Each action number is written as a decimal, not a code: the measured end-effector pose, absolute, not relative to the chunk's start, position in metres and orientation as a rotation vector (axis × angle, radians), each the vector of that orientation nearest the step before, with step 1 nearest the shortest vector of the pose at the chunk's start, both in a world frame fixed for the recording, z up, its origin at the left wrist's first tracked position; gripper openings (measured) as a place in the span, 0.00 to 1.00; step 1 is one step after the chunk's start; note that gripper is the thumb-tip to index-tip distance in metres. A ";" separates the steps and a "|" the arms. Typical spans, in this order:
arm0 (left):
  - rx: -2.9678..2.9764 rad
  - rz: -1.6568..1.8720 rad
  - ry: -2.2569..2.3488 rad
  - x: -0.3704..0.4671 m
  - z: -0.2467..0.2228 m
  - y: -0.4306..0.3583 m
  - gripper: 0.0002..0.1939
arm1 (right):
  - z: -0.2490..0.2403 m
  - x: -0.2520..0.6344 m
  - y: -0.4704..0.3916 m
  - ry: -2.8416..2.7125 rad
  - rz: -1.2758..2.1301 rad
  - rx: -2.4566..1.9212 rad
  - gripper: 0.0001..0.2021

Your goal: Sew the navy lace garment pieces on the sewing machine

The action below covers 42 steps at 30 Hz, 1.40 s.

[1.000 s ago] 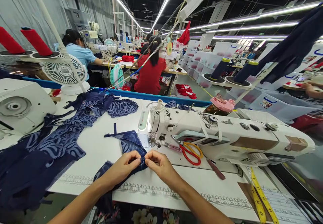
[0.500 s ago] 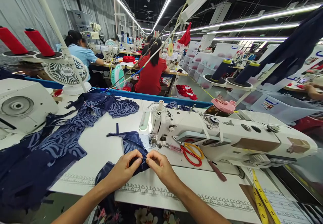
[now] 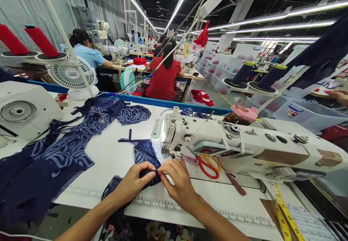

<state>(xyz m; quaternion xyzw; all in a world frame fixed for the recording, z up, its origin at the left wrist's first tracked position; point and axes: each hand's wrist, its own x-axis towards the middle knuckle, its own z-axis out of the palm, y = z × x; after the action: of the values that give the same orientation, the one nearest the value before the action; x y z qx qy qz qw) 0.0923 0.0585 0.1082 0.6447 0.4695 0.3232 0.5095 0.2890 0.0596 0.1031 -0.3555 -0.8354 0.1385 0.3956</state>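
Cloth [image 3: 145, 150], one navy patterned piece, lies on the white table [image 3: 111, 154] just beside the needle end of one sewing machine [image 3: 244, 137], its near part running under the left forearm. Two hands meet over it: the left hand [image 3: 135, 180] pinches its edge, thumb and forefinger narrow, and the right hand [image 3: 179, 181] pinches just beside, fingertips close together. One navy heap [image 3: 70, 139] spreads at the left. Two scissor loops [image 3: 211, 176], one red, one yellow, rest near one brown handle [image 3: 236, 183]. Two red spools [image 3: 42, 41] and two navy spools [image 3: 244, 73] stand beyond.
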 end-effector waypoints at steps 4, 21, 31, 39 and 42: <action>1.561 0.781 1.154 0.096 0.112 0.056 0.11 | 0.104 0.288 0.062 -2.210 0.150 -0.870 0.07; 1.922 0.868 1.207 0.102 0.099 0.045 0.09 | 0.100 0.282 0.066 -1.910 1.323 -1.237 0.04; 1.466 0.830 1.156 0.102 0.101 0.050 0.13 | 0.108 0.293 0.064 -1.585 1.537 -1.131 0.13; 1.498 0.847 1.131 0.106 0.101 0.044 0.13 | 0.099 0.279 0.063 -1.476 1.444 -1.152 0.15; 1.415 0.867 1.176 0.098 0.100 0.045 0.14 | 0.096 0.283 0.058 -1.448 1.300 -1.204 0.16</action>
<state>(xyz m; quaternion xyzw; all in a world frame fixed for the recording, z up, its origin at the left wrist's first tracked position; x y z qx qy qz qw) 0.0976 0.0450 0.0999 0.5916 0.4919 0.3626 0.5260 0.2825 0.0581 0.0957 -0.4789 -0.5760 0.5172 0.4140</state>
